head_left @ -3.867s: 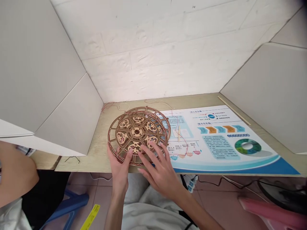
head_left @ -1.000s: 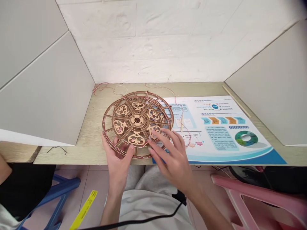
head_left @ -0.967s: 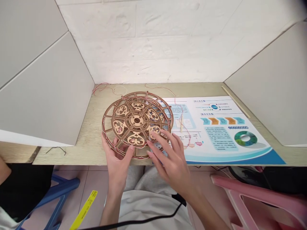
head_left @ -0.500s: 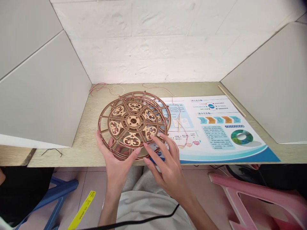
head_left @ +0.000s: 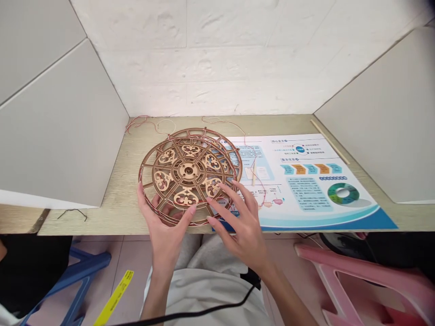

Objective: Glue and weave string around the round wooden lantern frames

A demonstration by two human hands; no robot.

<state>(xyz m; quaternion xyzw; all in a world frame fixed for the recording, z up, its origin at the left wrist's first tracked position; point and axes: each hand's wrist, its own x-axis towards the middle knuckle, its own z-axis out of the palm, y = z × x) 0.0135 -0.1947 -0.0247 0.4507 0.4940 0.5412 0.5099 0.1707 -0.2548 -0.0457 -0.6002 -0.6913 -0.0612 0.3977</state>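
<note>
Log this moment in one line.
left hand: gripping brown round openwork wooden wheel; right hand: spread at wheel's near-right edge; white-blue printed sheet: partly beneath wheel

left fingers point(head_left: 144, 206): curled in a hold, tips partly hidden | right fingers point(head_left: 223, 211): spread, seemingly palm-down

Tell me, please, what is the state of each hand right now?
Left hand: closed on the openwork wooden wheel, thumb on top.
Right hand: open, spread at the wheel's near right edge; firm contact cannot be told.
</note>
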